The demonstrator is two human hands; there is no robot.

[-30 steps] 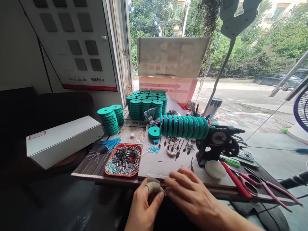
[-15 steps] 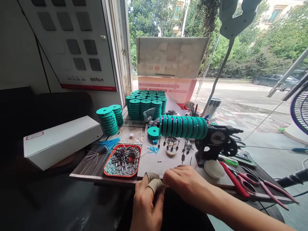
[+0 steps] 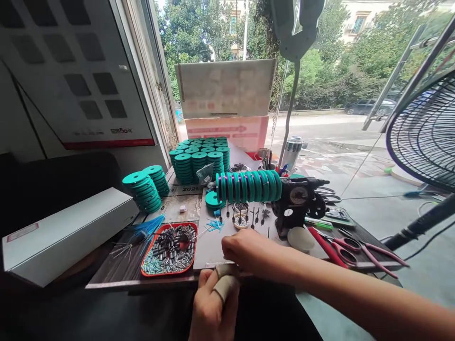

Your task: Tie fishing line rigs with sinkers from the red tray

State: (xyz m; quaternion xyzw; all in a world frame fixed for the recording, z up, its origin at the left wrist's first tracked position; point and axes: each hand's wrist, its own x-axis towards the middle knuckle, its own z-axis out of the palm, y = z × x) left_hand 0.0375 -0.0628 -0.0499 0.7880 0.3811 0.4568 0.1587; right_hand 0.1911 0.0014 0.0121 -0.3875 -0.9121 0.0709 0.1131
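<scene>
My left hand [image 3: 210,305] sits at the table's front edge, fingers curled into a pinch, with beige tape wrapped round the thumb and forefinger; what it grips is too small to make out. My right hand [image 3: 249,251] reaches across just above it, fingers bent down over the white mat [image 3: 213,241], meeting the left fingertips. Behind the hands a row of green spools [image 3: 249,185] is threaded on the shaft of a black hand-crank winder [image 3: 296,206]. Small hooks and sinkers [image 3: 245,217] lie under the spools.
A red tray [image 3: 169,249] of small metal parts lies at the left, blue strands [image 3: 149,228] beside it. Stacks of green spools [image 3: 199,158] stand at the back. A white box [image 3: 67,232] lies far left. Red pliers and scissors [image 3: 346,246] lie right; a fan [image 3: 424,132] stands far right.
The view has swung right and drawn back. My right hand moved left and forward over the mat's edge; my left hand stayed pinched at the table edge.
</scene>
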